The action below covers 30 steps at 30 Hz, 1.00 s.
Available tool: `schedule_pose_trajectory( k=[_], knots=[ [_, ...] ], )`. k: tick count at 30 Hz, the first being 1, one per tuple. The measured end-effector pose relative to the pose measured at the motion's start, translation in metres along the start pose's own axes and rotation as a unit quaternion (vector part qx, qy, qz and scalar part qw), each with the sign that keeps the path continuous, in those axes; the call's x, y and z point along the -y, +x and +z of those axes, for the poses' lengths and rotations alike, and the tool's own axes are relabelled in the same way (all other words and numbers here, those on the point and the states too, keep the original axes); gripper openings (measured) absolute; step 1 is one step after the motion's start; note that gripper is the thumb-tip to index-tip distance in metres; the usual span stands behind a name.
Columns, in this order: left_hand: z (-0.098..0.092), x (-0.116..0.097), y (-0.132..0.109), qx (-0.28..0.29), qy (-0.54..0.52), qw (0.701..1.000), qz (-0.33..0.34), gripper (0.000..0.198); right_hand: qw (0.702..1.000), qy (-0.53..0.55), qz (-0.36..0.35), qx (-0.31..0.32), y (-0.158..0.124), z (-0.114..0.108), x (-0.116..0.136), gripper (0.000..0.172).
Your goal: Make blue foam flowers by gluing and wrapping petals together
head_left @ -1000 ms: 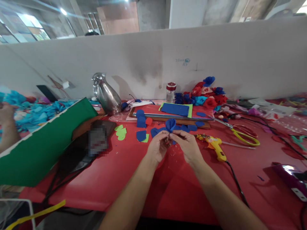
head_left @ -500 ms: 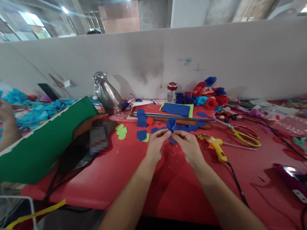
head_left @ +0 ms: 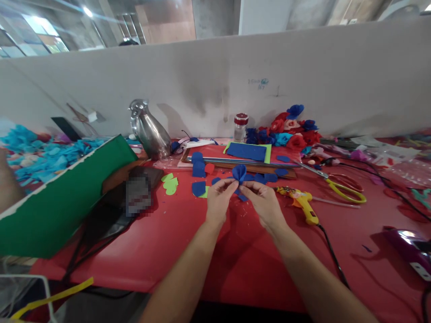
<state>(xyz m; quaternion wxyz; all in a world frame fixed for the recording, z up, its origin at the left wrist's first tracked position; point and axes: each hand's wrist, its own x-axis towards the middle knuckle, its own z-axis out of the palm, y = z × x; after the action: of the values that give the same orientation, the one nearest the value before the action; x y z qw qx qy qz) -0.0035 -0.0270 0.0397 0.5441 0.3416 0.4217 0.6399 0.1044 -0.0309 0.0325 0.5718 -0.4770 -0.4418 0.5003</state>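
A blue paper petal point(head_left: 239, 172) stands upright between my two hands, over the middle of the red table. My left hand point(head_left: 218, 197) pinches its lower end from the left. From the right, my right hand point(head_left: 261, 197) grips the same lower end with thumb and finger. The fingertips nearly meet and cover the petal's base. Behind and beside the hands lie several blue paper pieces point(head_left: 198, 169) and a small red piece point(head_left: 209, 168). Yellow-green cutouts point(head_left: 171, 185) lie farther left. Just right of my right hand is a yellow glue gun point(head_left: 305, 207) with a black cord.
Scissors point(head_left: 343, 188) with yellow and red handles lie at the right. A steel jug point(head_left: 153, 132), a red-lidded jar point(head_left: 240, 128) and paper flowers point(head_left: 296, 134) stand along the wall. A green board point(head_left: 67, 202) and a black bag point(head_left: 107, 215) are left; another person's arm point(head_left: 8, 184) shows there.
The petal looks slightly wider and turned more toward me between my fingertips. Both hands stay in nearly the same place, still pinching it. The view has shifted slightly.
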Motion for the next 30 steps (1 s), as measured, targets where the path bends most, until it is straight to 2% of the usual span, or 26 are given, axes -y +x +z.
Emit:
schedule_pose_trajectory(
  k=[9, 19, 23, 26, 28, 30],
  knots=[
    [-0.004, 0.003, 0.005, 0.027, -0.075, 0.994, -0.07, 0.019, 1.0, 0.02, 0.013, 0.006, 0.001, 0.001, 0.0, 0.03],
    [-0.01, 0.011, 0.011, 0.044, -0.064, 0.995, -0.063, 0.017, 0.999, 0.045, 0.012, 0.013, 0.002, -0.001, 0.0, 0.028],
    [-0.024, 0.007, 0.023, -0.02, -0.031, 0.998, -0.043, 0.023, 0.999, 0.036, 0.003, -0.023, 0.003, -0.002, 0.0, 0.028],
    [-0.049, -0.001, 0.041, -0.128, -0.007, 0.992, -0.016, 0.036, 0.999, 0.029, -0.009, -0.039, 0.005, -0.003, -0.002, 0.031],
    [-0.069, -0.004, 0.053, -0.194, 0.081, 0.977, 0.045, 0.029, 0.999, 0.028, -0.01, -0.042, 0.006, -0.004, -0.003, 0.032],
    [-0.087, -0.004, 0.063, -0.246, 0.222, 0.937, 0.108, 0.006, 0.999, 0.028, -0.007, -0.043, 0.007, -0.005, -0.004, 0.033]
  ],
)
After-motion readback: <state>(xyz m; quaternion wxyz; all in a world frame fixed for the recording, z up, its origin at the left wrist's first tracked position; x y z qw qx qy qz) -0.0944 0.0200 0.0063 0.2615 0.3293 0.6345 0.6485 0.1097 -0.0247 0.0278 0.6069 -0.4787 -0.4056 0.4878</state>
